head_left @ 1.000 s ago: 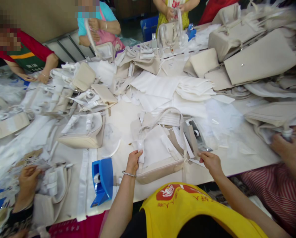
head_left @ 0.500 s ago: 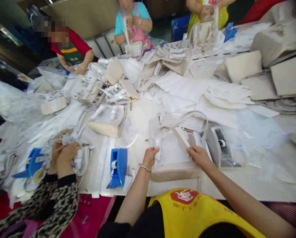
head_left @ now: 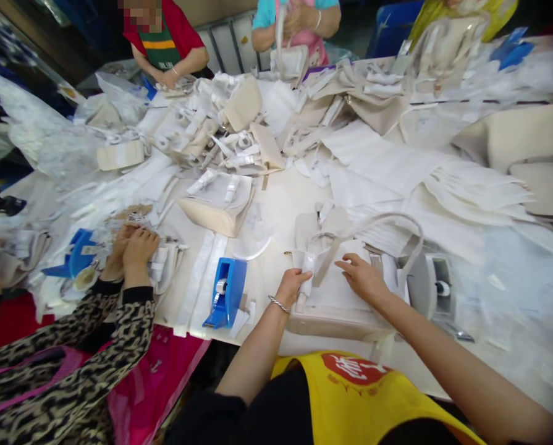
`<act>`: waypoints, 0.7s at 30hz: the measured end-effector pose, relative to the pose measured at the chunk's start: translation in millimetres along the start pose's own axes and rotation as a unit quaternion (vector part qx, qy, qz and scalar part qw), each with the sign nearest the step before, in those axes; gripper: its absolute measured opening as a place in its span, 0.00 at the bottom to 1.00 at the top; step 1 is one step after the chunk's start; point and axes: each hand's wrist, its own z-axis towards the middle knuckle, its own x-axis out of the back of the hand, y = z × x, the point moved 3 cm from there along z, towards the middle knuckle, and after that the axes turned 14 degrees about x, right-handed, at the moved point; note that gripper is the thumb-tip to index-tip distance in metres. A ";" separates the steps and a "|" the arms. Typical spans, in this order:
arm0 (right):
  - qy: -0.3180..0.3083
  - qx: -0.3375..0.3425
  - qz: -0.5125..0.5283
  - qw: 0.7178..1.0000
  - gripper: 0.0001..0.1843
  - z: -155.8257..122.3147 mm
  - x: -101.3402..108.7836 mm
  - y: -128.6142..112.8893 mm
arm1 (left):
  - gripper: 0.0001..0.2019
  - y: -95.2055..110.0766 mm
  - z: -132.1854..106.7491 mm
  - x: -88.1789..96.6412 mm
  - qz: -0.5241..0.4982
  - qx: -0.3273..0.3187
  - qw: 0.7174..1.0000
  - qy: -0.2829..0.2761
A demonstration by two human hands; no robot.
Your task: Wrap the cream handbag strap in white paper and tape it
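The beige bag (head_left: 336, 309) lies flat on the bench (head_left: 280, 204), at the near edge just in front of the person, with its handle (head_left: 373, 225) arching up over it. The left hand (head_left: 292, 285) is closed around a white wrapped piece (head_left: 308, 271) at the left end of the handle, the fingers pressed together on it. The right hand (head_left: 362, 278) lies on the white wrapping over the bag's face, the fingers loosely spread and flat, pinching nothing that I can see. A second ago this right hand was further right, at the bag's right corner near the grey tape dispenser (head_left: 431, 287); half a second ago it was already coming in, and now it rests near the middle of the bag, close to the left hand. The left hand has kept its hold the whole time. I judge from this that the work has passed from the bag's right side to the handle base and the front wrapping. The view has also turned to the left, so more of the neighbour in the patterned sleeves (head_left: 95, 334) is seen. A blue tape dispenser (head_left: 227, 300) stands just left of the left hand, apart from the bag. Another wrapped bag (head_left: 218, 207) lies further back on the bench, and other people work at the far side among many white sheets and beige bags.
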 end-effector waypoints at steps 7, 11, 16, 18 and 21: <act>-0.113 0.218 -0.125 0.961 0.11 42.2 -19.0 -2.7 | 0.17 1.5 -2.0 -1.9 0.008 -0.001 1.000 0.023; -0.141 0.243 -0.123 0.952 0.10 44.7 -26.7 1.7 | 0.16 1.9 -3.3 -2.4 0.006 0.003 1.000 0.028; -0.200 0.195 -0.083 0.957 0.06 40.3 -15.2 3.0 | 0.17 0.5 0.4 0.4 0.012 0.006 1.000 0.022; -0.223 0.167 -0.030 0.960 0.05 38.0 -11.8 2.5 | 0.17 0.0 2.2 1.7 0.021 0.004 0.999 0.027; -0.198 0.120 0.104 0.967 0.07 35.2 -8.9 4.3 | 0.17 -0.6 3.3 2.3 0.033 0.003 0.999 0.032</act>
